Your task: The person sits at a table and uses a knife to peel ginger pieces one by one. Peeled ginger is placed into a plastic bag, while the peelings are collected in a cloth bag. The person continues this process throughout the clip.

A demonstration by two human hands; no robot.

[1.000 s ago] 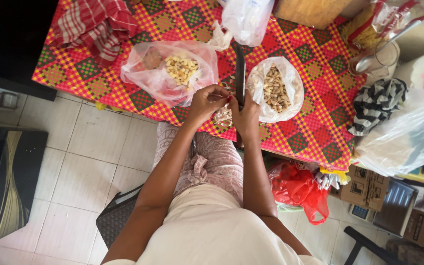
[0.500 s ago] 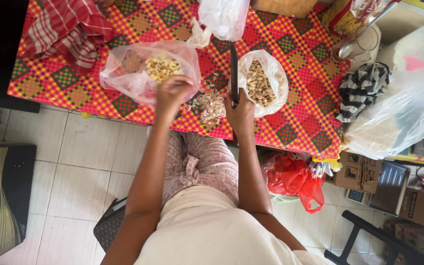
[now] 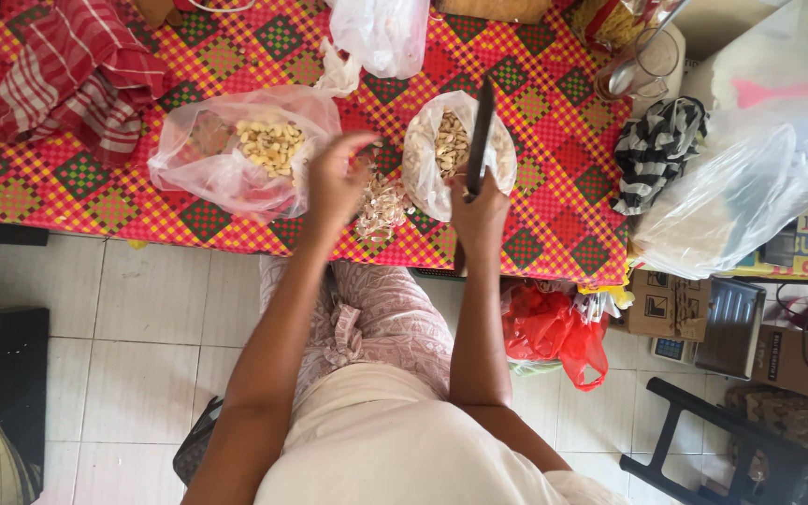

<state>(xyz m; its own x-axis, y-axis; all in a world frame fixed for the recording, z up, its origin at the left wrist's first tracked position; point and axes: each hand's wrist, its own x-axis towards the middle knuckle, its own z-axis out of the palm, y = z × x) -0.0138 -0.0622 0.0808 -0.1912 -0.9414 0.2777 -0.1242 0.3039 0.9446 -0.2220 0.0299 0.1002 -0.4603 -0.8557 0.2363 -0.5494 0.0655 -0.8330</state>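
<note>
Garlic cloves: peeled ones sit in the open clear bag [image 3: 236,154] on the left of the checked red tablecloth [image 3: 554,215], a pale yellow heap showing through the plastic. The second bag [image 3: 423,159], right of centre, holds brownish cloves that look unpeeled, though they are too small to be sure. Between the two bags, at the near edge, lies a small pile of papery skins [image 3: 381,208].

Left hand [image 3: 334,182] is lifted just beside the peeled bag, fingers loosely curled and half open; can't tell if a clove is pinched in them. Right hand [image 3: 479,213] is closed round the handle of a dark-bladed knife [image 3: 481,136], blade pointing to the far side and lying across the mouth of the second bag.

Progress, judged from the heaps: a fair share is peeled, the skin pile is modest, and the second bag looks well filled, so roughly midway at best, with plenty left.

Around: a red striped cloth [image 3: 77,70] far left, a white bag [image 3: 381,33] at the far edge, a striped black-and-white cloth [image 3: 656,150] right, a big clear bag [image 3: 750,187] further right, a red bag [image 3: 554,327] under the table near the knees.
</note>
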